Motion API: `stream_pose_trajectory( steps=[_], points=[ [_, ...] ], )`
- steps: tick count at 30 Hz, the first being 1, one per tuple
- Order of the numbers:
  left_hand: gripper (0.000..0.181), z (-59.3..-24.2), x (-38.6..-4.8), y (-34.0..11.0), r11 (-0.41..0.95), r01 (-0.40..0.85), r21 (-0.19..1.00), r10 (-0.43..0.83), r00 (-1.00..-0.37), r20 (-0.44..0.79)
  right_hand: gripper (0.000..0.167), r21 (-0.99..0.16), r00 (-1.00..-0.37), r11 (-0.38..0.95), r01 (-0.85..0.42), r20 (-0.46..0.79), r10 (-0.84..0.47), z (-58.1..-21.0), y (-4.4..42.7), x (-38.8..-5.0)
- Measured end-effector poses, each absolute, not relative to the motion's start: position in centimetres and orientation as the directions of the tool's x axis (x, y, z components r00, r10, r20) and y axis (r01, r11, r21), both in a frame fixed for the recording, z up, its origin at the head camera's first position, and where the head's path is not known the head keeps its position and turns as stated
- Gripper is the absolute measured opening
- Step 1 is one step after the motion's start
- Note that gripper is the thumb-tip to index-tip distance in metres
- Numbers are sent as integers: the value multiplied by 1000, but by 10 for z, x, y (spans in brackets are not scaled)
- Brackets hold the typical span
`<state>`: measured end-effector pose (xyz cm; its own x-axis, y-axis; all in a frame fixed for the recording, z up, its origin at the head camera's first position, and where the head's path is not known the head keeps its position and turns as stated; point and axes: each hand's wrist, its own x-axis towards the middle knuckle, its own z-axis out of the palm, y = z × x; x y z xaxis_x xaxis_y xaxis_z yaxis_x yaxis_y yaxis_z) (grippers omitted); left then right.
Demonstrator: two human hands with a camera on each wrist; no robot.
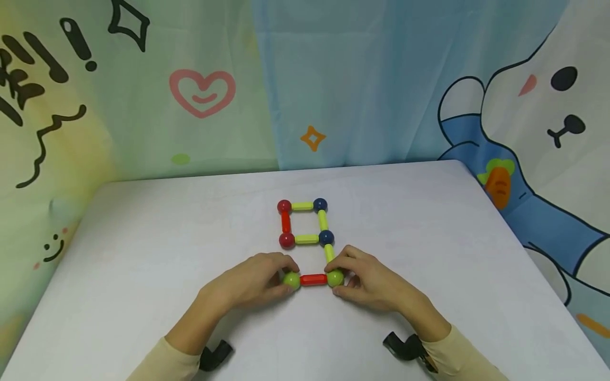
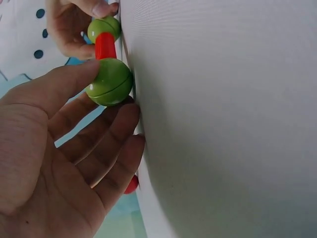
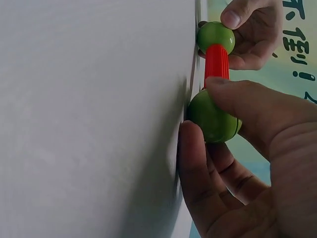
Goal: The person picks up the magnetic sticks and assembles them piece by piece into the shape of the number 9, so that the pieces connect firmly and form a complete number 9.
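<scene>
On the white table, a flat figure of balls and rods lies in front of the person. The left hand (image 1: 262, 278) pinches a green ball (image 2: 110, 82) between thumb and fingers. The right hand (image 1: 371, 280) grips another green ball (image 3: 213, 116) the same way. A red rod (image 1: 313, 280) joins these two balls. From the right green ball, a yellow-green rod (image 1: 329, 253), partly hidden by the fingers, runs up to a blue ball (image 1: 326, 237). Beyond it is a square with a second blue ball (image 1: 320, 205), two red balls (image 1: 287, 240), a red rod (image 1: 285, 222) and yellow-green rods (image 1: 302, 206).
The white table (image 1: 167, 227) spreads out on all sides of the figure. Behind it hangs a printed curtain (image 1: 343, 90) with a heart and a bear. Black wrist mounts (image 1: 215, 355) show by both sleeves.
</scene>
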<state>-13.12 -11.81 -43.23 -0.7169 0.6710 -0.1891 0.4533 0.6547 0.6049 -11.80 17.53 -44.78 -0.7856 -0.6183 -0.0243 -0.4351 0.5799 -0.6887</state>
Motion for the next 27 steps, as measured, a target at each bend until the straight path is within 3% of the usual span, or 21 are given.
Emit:
stream_pose_trajectory(
  steps=[6,14,19,27],
  points=[
    [36,-433,-133,-125,648,447,616,662,-731,-167,46,-680,-820,601,-420,-1,-573,-443,181,-122],
    [36,-431,-142,-146,678,390,623,566,-818,-103,51,-631,-863,651,-421,58,-502,-444,185,-138],
    [50,-438,-152,-150,717,355,600,511,-853,-105,56,-621,-878,683,-385,18,-478,-447,181,-150],
    [57,-441,-157,-137,705,357,613,524,-844,-110,62,-641,-870,684,-348,-50,-490,-444,173,-163]
  ],
)
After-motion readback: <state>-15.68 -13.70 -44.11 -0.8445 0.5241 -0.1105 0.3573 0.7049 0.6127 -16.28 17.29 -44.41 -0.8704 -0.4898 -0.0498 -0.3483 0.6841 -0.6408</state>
